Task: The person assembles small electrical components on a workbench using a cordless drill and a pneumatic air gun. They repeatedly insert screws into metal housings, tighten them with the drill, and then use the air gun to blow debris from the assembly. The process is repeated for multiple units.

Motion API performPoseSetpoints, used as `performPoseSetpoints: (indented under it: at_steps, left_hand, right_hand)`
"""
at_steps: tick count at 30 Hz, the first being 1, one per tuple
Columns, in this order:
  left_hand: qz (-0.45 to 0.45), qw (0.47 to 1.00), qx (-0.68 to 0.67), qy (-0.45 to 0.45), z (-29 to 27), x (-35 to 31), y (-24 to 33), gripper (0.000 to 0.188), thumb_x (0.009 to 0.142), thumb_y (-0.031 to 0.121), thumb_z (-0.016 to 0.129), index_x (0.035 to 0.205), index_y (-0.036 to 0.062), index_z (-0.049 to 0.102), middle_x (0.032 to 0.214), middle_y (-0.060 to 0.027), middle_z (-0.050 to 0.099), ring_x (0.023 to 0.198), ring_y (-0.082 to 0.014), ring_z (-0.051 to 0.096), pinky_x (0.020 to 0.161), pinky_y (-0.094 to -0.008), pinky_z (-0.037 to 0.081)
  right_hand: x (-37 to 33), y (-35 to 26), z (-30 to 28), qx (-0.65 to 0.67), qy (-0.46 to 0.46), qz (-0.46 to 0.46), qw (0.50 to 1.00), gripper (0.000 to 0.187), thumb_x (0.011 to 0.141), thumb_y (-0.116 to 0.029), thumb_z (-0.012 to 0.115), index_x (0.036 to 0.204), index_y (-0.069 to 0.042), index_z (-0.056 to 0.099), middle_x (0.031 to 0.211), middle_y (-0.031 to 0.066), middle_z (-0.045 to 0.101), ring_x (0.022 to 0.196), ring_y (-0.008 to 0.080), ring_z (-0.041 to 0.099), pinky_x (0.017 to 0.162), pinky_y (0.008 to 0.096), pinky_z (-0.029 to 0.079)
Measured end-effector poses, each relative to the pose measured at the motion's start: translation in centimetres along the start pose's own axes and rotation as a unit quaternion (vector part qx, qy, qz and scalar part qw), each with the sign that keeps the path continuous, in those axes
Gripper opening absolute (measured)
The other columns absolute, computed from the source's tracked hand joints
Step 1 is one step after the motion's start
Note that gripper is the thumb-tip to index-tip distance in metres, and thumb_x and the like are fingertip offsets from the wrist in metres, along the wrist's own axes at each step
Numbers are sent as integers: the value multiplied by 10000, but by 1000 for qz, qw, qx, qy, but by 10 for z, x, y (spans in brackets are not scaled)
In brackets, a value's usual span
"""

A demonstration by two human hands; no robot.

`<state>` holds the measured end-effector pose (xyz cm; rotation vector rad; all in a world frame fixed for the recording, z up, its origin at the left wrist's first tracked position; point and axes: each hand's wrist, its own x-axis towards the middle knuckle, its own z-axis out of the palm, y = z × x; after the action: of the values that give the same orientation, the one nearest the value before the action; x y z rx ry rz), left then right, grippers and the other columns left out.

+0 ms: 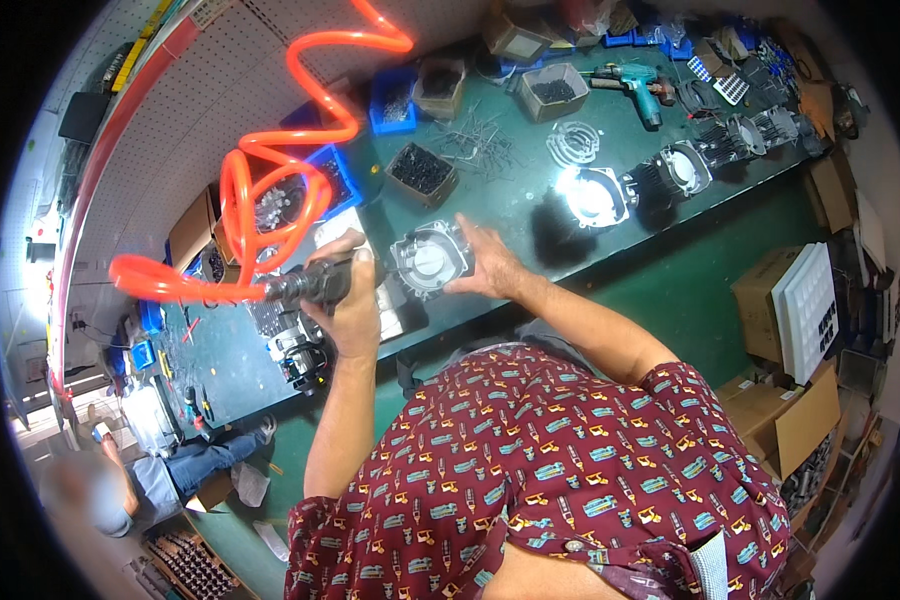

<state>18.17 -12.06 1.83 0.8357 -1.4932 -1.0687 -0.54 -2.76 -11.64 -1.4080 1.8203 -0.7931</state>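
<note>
My left hand (352, 305) grips a dark air screwdriver (322, 283), held nearly level, with an orange coiled air hose (238, 215) joined to its back end. The tool's front end points at a silver metal motor housing (430, 262) with a round middle. Around the right side of that housing, the fingers and thumb of my right hand (492, 264) are spread and hold it. Whether the tool's tip touches the housing I cannot tell. Below the tool, a finned motor (298, 350) stands near the bench edge.
Several similar housings (685, 168) line the bench's (510, 225) right side. Behind are a box of black screws (422, 170), loose thin rods (475, 140), flat ring gaskets (573, 145) and a teal power drill (638, 90). Cartons (770, 300) stand at right. Another person (140, 485) is at lower left.
</note>
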Motion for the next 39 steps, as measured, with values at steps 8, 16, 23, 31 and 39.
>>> performPoseSetpoints:
  at_steps: [8, 16, 23, 31, 39]
  left_hand:
    - [0, 991, -130, -7, 24, -18, 1, 223, 891, -24, 630, 1099, -16, 551, 1093, -196, 679, 1090, -291, 663, 1073, -451, 469]
    - [21, 991, -129, -7, 35, -25, -5, 241, 873, -51, 653, 1086, 15, 560, 1030, -136, 668, 1055, -243, 652, 1061, -489, 468]
    - [19, 991, -133, -30, 33, -33, -7, 259, 868, -63, 647, 1095, 12, 548, 1034, -130, 660, 1054, -251, 650, 1069, -489, 471]
    - [35, 991, -128, -26, 34, -29, -5, 239, 877, -44, 644, 1091, 1, 547, 1032, -131, 654, 1050, -263, 645, 1066, -494, 474]
    - [-55, 984, -68, -158, 47, -11, 16, 282, 850, -63, 692, 1115, -4, 614, 1129, -137, 680, 1070, -210, 645, 992, -375, 499]
  right_hand:
    - [-2, 1, -2, 15, 6, -7, 1000, 1265, 627, -460, 891, 1562, 10, 180, 1465, 276, 429, 1352, 440, 399, 1142, 473, 360]
    - [-2, 5, 1, 19, 8, -11, 1000, 1280, 620, -468, 893, 1562, 13, 173, 1491, 271, 406, 1367, 439, 388, 1144, 477, 356]
    - [-1, 11, 5, 14, 32, -37, 999, 1280, 609, -464, 906, 1567, -9, 188, 1515, 256, 391, 1367, 440, 391, 1146, 476, 356]
    - [-2, 6, 1, 32, 18, -17, 999, 1281, 611, -460, 904, 1571, -20, 180, 1524, 234, 390, 1376, 434, 380, 1151, 472, 352]
    - [0, 10, 4, 21, 23, -30, 999, 1273, 625, -466, 894, 1569, -8, 174, 1512, 241, 403, 1364, 445, 388, 1148, 476, 352]
